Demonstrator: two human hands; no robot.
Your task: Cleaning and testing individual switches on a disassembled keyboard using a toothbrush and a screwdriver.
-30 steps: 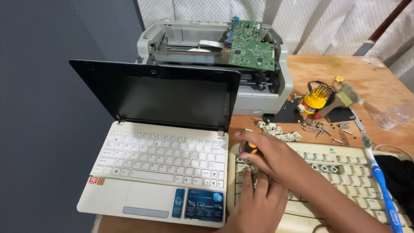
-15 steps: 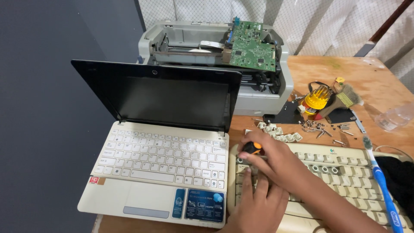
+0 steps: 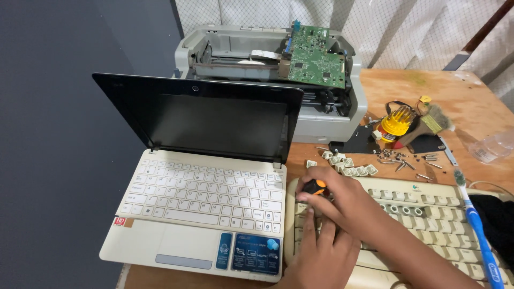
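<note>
Two hands work close together over the left end of a beige keyboard (image 3: 428, 214) that lies along the near right edge of the wooden surface (image 3: 471, 101). The right hand (image 3: 342, 200) comes in from the lower right and is closed around a small screwdriver (image 3: 315, 187) with a black and orange handle, its tip hidden among the keys below. The left hand (image 3: 324, 257) rises from the near edge, fingers curled loosely and pressing down on the keyboard just beneath the right hand; whether it pinches anything I cannot tell. Several keys are off the keyboard's upper rows, leaving bare round sockets.

Just beside the keyboard, on the near left part of the surface, stands an open white netbook (image 3: 203, 208) with a dark screen. Behind it, toward the far edge, sits a grey printer (image 3: 332, 120) with its cover off and a green circuit board (image 3: 316, 56) propped on top. A row of loose keycaps (image 3: 345, 165) lies between the printer and the keyboard. Farther right are scattered screws (image 3: 407, 159), a yellow holder of screwdriver bits (image 3: 395, 122) and a paintbrush (image 3: 428, 122). A blue and white toothbrush (image 3: 479, 230) rests across the keyboard's right end.
</note>
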